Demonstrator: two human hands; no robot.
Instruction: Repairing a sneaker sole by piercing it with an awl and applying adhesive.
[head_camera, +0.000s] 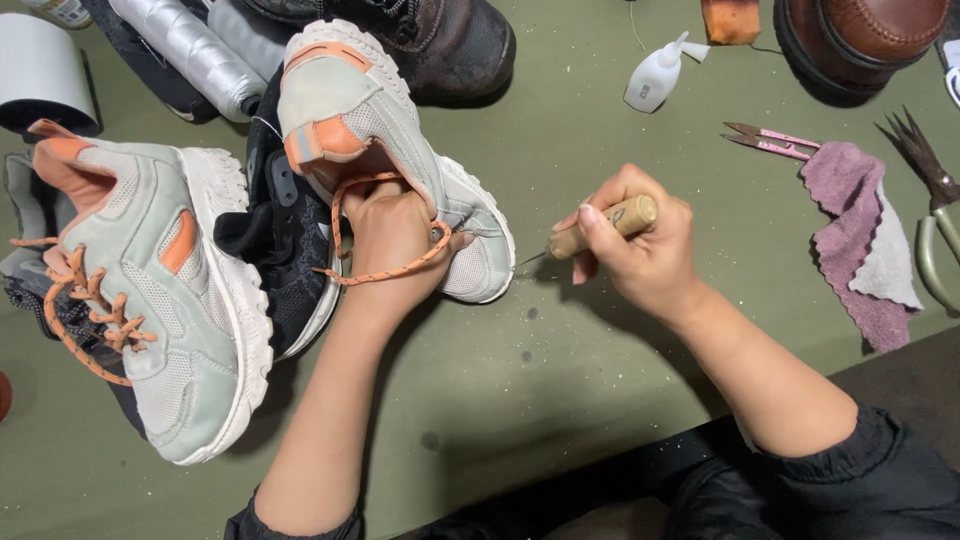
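Observation:
My left hand (388, 238) reaches into the opening of a grey and orange sneaker (372, 120) that lies on its side, gripping it, with an orange lace (385, 272) looped over my fingers. My right hand (640, 250) is closed on an awl with a wooden handle (608, 226); its thin metal tip points at the sneaker's white sole edge. The matching sneaker (165, 300) lies to the left, sole side toward the middle, its orange laces hanging loose.
A black sneaker (290, 240) is wedged between the grey pair. Brown leather shoes (450, 40) (860, 35), a white glue bottle (655, 75), pink thread snips (765, 140), a mauve cloth (860, 235), scissors (930, 200), thread spools (190, 50) and a tape roll (40, 70) lie on the green mat.

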